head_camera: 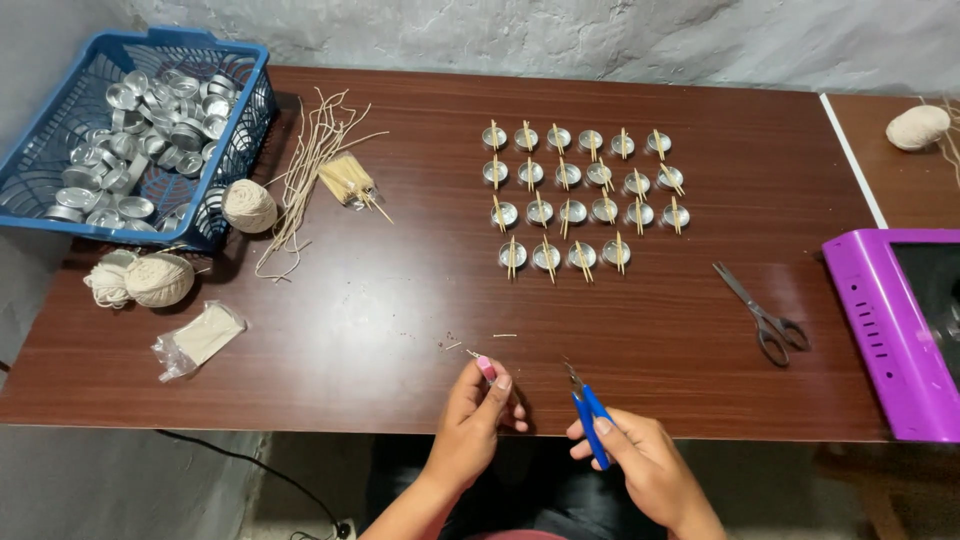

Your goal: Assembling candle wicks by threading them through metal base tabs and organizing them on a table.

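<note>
Both hands at bottom ctr: left hand [478, 405] pinching small pink piece [486, 368], right hand [640, 462] gripping blue pliers [589, 405] over tabletop [380, 330].

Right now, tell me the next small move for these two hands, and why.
Probably bring the blue-handled snips in the right hand across to the small pink-tipped piece pinched in the left hand. The two hands sit side by side at the table's near edge, the snips' tips point up and away, apart from the piece, and short offcuts already lie just ahead.
</note>
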